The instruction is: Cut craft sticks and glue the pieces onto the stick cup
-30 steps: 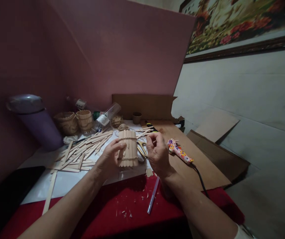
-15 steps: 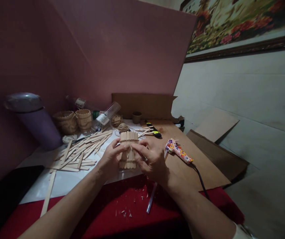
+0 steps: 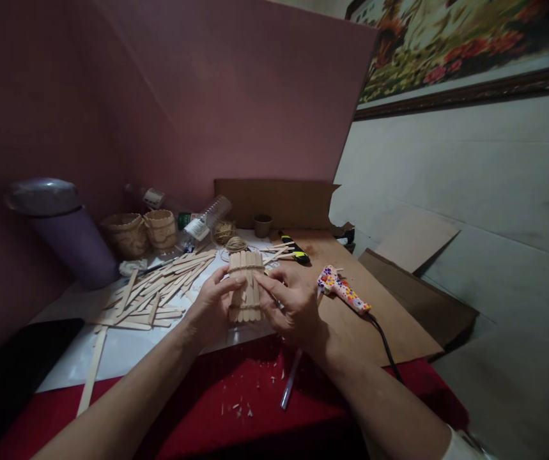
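Note:
A small upright cup built of pale craft sticks (image 3: 247, 285), bound near its top with a band of twine, stands between my hands over the table's front. My left hand (image 3: 211, 306) wraps its left side with curled fingers. My right hand (image 3: 289, 305) grips the right side, its fingers pressed against the sticks. A heap of loose craft sticks (image 3: 162, 289) lies on the white sheet (image 3: 125, 348) just left of my left hand.
A patterned glue gun (image 3: 342, 289) with a black cord lies on the cardboard (image 3: 374, 326) to the right. A glue stick (image 3: 291, 380) rests on the red cloth. Behind stand a purple flask (image 3: 70, 233), two small baskets (image 3: 142, 233), a plastic bottle, twine and a cutter (image 3: 296, 249).
My right hand came in from the right, where it was apart, and closed on the stick cup's right side. The left hand has kept its hold throughout.

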Available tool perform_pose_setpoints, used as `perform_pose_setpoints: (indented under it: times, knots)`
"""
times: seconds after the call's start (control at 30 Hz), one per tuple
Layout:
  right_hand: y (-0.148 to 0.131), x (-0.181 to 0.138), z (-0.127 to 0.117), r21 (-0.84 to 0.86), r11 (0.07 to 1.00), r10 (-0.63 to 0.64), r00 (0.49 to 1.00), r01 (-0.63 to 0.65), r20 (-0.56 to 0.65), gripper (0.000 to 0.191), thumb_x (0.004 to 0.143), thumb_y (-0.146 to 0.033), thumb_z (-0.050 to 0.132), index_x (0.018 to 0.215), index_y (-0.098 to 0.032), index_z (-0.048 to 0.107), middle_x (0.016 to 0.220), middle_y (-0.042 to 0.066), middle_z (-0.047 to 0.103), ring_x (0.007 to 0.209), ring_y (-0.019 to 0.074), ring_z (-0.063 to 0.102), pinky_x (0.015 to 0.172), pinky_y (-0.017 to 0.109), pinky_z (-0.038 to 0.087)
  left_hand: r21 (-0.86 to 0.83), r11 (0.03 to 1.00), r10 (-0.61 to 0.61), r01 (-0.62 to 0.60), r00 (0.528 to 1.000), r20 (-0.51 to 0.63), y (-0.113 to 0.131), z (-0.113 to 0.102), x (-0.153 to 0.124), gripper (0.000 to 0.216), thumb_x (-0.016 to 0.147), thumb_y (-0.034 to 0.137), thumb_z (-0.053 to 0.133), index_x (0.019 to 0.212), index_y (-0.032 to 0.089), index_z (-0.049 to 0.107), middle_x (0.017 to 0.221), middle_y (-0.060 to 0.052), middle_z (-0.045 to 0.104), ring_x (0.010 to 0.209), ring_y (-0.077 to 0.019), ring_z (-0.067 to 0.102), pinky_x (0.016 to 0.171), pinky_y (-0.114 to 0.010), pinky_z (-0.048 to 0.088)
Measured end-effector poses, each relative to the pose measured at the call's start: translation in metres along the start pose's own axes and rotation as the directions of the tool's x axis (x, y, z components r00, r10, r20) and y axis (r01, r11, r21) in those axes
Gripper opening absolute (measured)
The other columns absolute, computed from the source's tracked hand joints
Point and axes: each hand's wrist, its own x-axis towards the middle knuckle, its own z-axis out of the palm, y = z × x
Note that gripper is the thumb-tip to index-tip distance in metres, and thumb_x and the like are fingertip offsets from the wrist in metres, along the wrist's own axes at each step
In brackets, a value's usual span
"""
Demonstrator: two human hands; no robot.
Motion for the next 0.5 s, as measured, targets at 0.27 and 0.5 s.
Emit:
perform_pose_setpoints:
  times: [0.27, 0.5]
  knots:
    - [-0.0048, 0.0017, -0.0006, -0.066, 0.998, -0.011, 0.993, 0.018, 0.117, 0.032, 0.087, -0.021, 0.05, 0.11, -0.019, 0.073, 0.082, 0.006, 0.061, 0.075, 0.0172, 0.057, 0.063, 0.029, 0.049, 0.004, 1.0, 0.014, -0.014, 1.0, 0.001, -0.0012, -0.0001, -0.0013, 0.043, 0.063, 0.018, 0.078, 0.1, 0.02, 0.056, 0.082, -0.002, 0.068, 0.067, -0.0167, 0.065, 0.058, -0.03, 0.056]
    - [-0.0022, 0.0013, 0.0005, -0.023, 0.999, 0.023, 0.998, -0.022, 0.056, 0.032, 0.087, -0.018, 0.05, 0.11, -0.017, 0.073, 0.083, 0.007, 0.062, 0.073, 0.0169, 0.058, 0.063, 0.029, 0.049, -0.012, 1.0, 0.016, -0.015, 0.999, 0.032, -0.0051, -0.005, 0.0011, 0.041, 0.067, 0.021, 0.076, 0.104, 0.019, 0.058, 0.091, -0.004, 0.07, 0.074, -0.0187, 0.067, 0.063, -0.032, 0.057]
